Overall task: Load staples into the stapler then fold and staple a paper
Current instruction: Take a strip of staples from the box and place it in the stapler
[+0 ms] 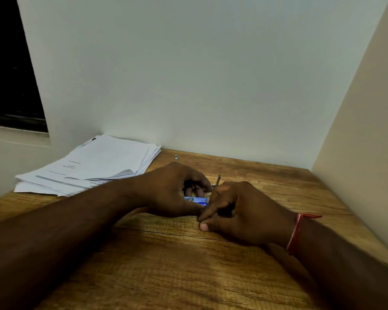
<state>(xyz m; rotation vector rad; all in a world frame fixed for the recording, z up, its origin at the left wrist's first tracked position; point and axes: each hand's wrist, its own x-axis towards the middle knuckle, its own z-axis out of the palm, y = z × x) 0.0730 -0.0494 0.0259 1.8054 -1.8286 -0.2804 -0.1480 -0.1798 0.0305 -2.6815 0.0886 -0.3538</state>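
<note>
Gripping a mostly hidden blue stapler [196,199] on the table [177,269], the left hand [173,191] curls its fingers round it. The right hand [244,213] meets it with curled fingers; whether they pinch anything is unclear. The paper stack [94,164] lies far left.

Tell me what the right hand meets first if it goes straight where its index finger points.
Most likely the left hand: the right hand's index fingertip points at its thumb, beside the small blue object. Contact unclear.
</note>
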